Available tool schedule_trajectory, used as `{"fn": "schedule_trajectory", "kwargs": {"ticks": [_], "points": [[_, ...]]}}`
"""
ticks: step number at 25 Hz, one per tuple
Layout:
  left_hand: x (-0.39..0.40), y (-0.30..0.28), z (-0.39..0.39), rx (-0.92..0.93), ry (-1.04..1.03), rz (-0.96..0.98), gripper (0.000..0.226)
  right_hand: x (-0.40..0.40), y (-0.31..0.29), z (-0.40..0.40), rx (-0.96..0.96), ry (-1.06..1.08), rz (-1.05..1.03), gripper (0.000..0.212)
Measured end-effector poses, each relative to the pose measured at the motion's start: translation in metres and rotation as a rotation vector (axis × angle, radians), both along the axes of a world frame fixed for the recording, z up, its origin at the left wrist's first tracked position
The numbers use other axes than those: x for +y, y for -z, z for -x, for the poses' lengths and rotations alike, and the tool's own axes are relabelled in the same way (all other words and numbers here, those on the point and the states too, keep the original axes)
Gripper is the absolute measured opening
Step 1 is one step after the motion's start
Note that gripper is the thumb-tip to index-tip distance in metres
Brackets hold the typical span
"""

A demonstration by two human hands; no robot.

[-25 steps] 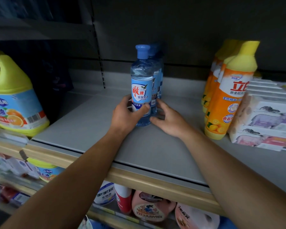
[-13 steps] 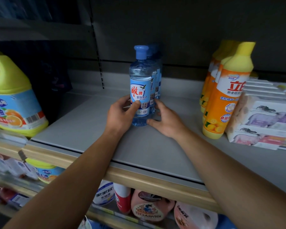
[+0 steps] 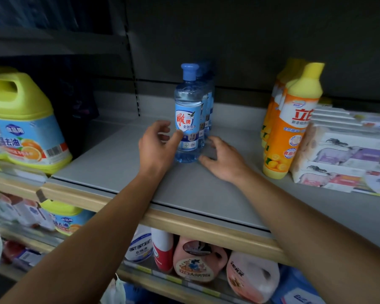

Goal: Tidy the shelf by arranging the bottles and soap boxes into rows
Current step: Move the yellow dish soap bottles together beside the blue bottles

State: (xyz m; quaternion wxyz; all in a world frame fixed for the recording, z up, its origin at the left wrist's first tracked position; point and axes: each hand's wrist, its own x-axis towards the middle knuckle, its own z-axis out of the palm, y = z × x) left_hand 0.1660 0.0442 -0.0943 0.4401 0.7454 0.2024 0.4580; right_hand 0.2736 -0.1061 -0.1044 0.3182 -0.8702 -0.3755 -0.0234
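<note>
On the left, a yellow jug (image 3: 20, 121); far right, stacked soap boxes (image 3: 347, 154) beside orange bottles (image 3: 292, 128). Mid-shelf (image 3: 110, 163), upright in a front-to-back row, clear blue bottles (image 3: 188, 115) (front label facing out). Left hand (image 3: 157, 148) loosely curled, thumb touching the front bottle; right hand (image 3: 223, 159) spread flat at its base.

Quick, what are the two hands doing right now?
Left hand: open, fingers loosely curled beside the front blue bottle, thumb touching it.
Right hand: open, fingers spread by the bottle's base, holding nothing.
</note>
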Motion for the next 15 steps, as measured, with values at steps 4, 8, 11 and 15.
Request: {"fn": "schedule_trajectory", "kwargs": {"ticks": [4, 8, 11, 15], "points": [[-0.029, -0.007, 0.025, -0.009, 0.079, -0.07, 0.01, -0.07, -0.003, 0.04, -0.122, 0.001, 0.143, 0.056], [-0.084, -0.002, 0.018, 0.134, 0.297, -0.011, 0.013, -0.165, 0.002, 0.059, -0.132, 0.158, 0.193, 0.051], [-0.129, 0.0, -0.007, 0.207, 0.401, -0.003, 0.028, -0.217, 0.002, 0.053, -0.13, 0.329, 0.267, 0.052], [-0.175, -0.008, -0.051, 0.276, 0.448, -0.051, 0.053, -0.242, 0.012, 0.054, -0.13, 0.392, 0.31, 0.053]]}}
